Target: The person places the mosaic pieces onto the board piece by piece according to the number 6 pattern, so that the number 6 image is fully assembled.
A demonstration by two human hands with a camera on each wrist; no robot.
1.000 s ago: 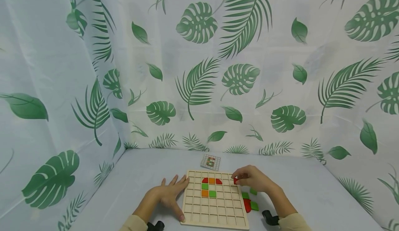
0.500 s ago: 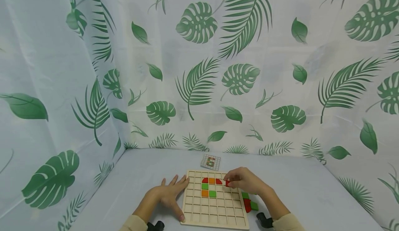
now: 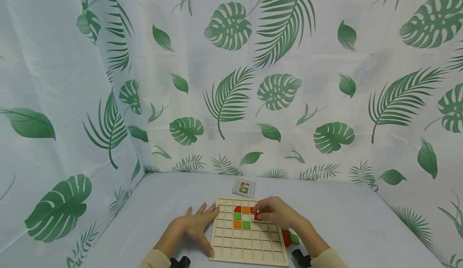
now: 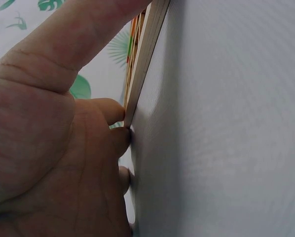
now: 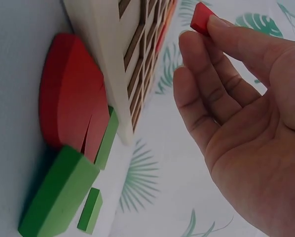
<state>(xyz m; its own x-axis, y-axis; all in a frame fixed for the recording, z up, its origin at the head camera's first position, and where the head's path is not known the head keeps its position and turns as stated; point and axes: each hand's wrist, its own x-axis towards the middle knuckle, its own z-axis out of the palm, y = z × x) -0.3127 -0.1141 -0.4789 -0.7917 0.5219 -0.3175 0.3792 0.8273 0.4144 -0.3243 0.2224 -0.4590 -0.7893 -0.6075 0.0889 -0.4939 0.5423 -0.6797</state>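
A wooden grid board (image 3: 231, 242) lies on the table. Red, orange and green pieces sit in its upper-left cells, among them an orange piece (image 3: 237, 224) and a green piece (image 3: 246, 224). The left hand (image 3: 195, 224) is spread against the board's left edge, thumb at the lower corner. Over the upper part of the board, the right hand (image 3: 280, 212) pinches a small red piece (image 3: 257, 216) between thumb and fingers. In the right wrist view that red piece (image 5: 202, 19) is held at the fingertips, clear of the board.
Loose red pieces (image 5: 71, 94) and green pieces (image 5: 61, 192) lie beside the board's right edge. Behind the board is a small card (image 3: 244, 188) with a coloured pattern on a grid. A leaf-printed curtain surrounds the table at the back and sides.
The right hand has moved left across the board, carrying the red piece from the right edge to just beside the upper row of pieces. The left hand has stayed in place.
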